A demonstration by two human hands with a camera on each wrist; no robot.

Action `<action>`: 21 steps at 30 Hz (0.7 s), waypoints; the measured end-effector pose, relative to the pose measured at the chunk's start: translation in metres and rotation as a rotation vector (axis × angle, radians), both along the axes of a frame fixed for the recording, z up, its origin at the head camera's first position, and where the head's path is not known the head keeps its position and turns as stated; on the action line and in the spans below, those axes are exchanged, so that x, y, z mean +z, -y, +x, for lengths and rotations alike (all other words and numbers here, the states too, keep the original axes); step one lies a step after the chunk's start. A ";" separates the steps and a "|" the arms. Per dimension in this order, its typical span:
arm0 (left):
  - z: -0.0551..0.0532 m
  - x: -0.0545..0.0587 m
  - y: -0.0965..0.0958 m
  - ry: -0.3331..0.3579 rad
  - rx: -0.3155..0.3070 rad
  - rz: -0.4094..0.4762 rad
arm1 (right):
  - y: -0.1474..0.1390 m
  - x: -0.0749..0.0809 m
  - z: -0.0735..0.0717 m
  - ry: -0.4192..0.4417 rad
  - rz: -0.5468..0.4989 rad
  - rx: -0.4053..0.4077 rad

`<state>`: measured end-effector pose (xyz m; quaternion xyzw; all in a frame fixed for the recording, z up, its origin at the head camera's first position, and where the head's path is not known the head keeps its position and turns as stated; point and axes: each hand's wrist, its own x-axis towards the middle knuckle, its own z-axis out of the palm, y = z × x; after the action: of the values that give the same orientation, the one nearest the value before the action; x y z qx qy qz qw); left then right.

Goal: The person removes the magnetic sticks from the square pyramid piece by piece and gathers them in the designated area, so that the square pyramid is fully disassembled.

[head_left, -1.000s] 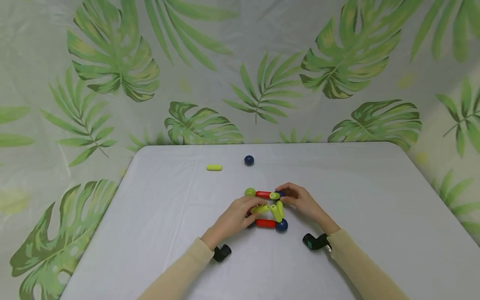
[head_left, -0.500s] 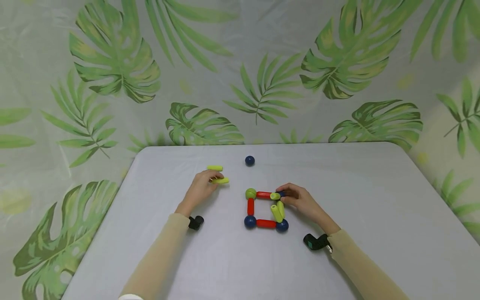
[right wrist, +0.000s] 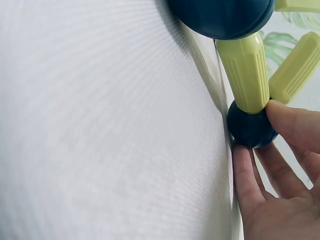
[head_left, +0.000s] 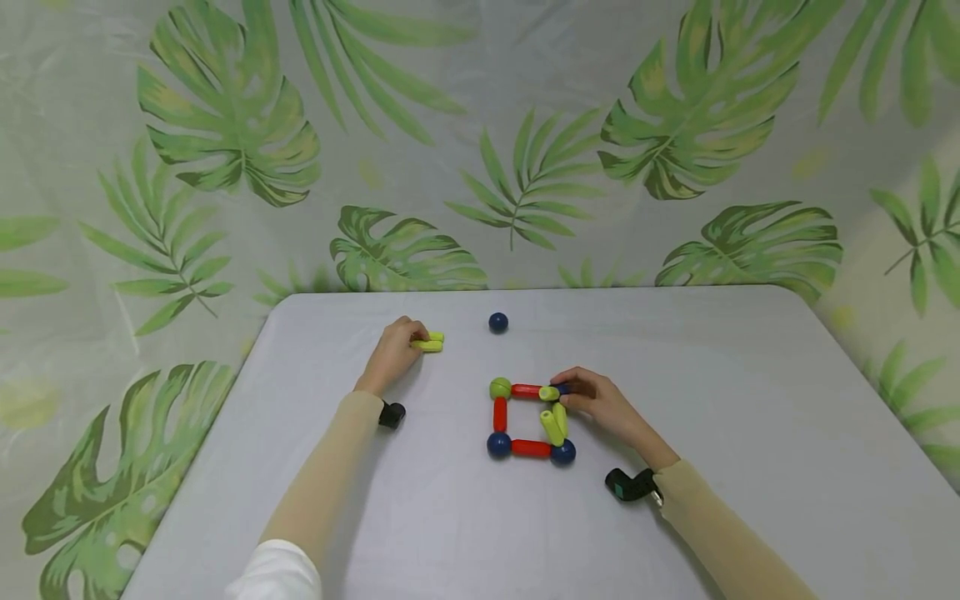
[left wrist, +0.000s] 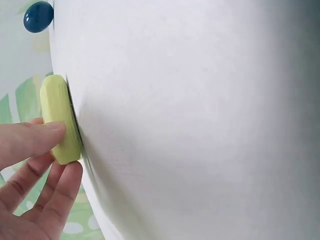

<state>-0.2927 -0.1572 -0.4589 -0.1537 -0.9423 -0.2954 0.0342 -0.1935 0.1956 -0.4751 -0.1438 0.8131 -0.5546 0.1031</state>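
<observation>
My left hand (head_left: pixel 390 356) pinches a yellow-green magnetic rod (left wrist: pixel 55 100) between thumb and fingers, low over the table. A second yellow-green rod (head_left: pixel 437 337) lies right beside it. My right hand (head_left: pixel 603 404) holds a blue ball (right wrist: pixel 250 127) at the far right corner of a square of balls and rods. Red rods (head_left: pixel 531 448) form three sides, and a yellow-green rod (right wrist: pixel 243 75) forms the right side. Another yellow-green rod (right wrist: pixel 297 67) rises from the held ball. One more upright rod (head_left: pixel 552 427) stands on the near right blue ball (head_left: pixel 563 452).
A loose blue ball (head_left: pixel 498 322) sits near the table's back edge. The square's left corners are a green ball (head_left: pixel 500 388) and a blue ball (head_left: pixel 499 444). A leaf-print cloth (head_left: pixel 525 183) hangs behind the white table (head_left: pixel 712 350).
My left hand has carried a yellow-green rod from the square's left side to the back left, beside the loose rod. My right hand has stayed at its corner ball.
</observation>
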 end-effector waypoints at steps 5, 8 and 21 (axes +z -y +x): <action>-0.005 -0.002 -0.001 0.005 0.010 -0.011 | 0.000 -0.001 0.000 -0.003 0.006 -0.001; -0.005 -0.001 -0.001 0.006 0.014 -0.010 | 0.000 -0.001 0.000 -0.006 0.010 -0.002; 0.036 0.018 -0.050 -0.103 -0.312 0.262 | 0.000 -0.001 -0.001 -0.002 0.007 0.003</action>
<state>-0.2568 -0.1076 -0.4406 -0.3067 -0.8576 -0.4090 0.0561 -0.1948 0.1958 -0.4758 -0.1453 0.8149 -0.5514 0.1036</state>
